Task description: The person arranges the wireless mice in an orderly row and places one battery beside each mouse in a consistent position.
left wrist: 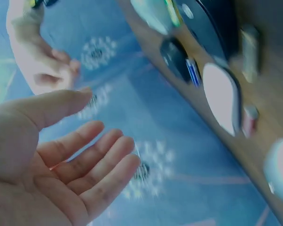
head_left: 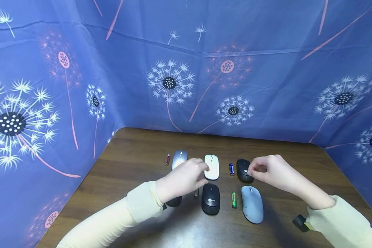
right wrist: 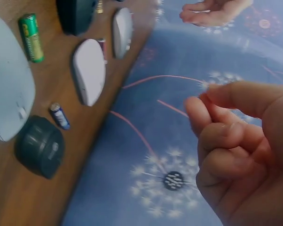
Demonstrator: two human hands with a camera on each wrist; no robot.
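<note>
My left hand (head_left: pixel 184 177) hovers over the mice with relaxed fingers spread apart. The left wrist view shows its palm with nothing in it. Raised above the table, my right hand (head_left: pixel 271 170) has curled fingers, with thumb tip and forefinger together; no object shows between them in the right wrist view. From the head it overlaps the edge of a black mouse (head_left: pixel 243 168). Near the left hand are a white mouse (head_left: pixel 212 168), another black mouse (head_left: pixel 210 199) and a silver mouse (head_left: pixel 179 157). A dark mouse (head_left: pixel 174 202) is mostly hidden under the left wrist.
A pale blue-grey mouse (head_left: pixel 252 205) lies at the front right. Between the mice lie a green battery (head_left: pixel 234 199), a blue battery (head_left: pixel 231 169), a dark battery (head_left: pixel 196 193) and a red battery (head_left: pixel 167 159). A patterned blue cloth (head_left: pixel 192 113) hangs behind the wooden table (head_left: pixel 136 148).
</note>
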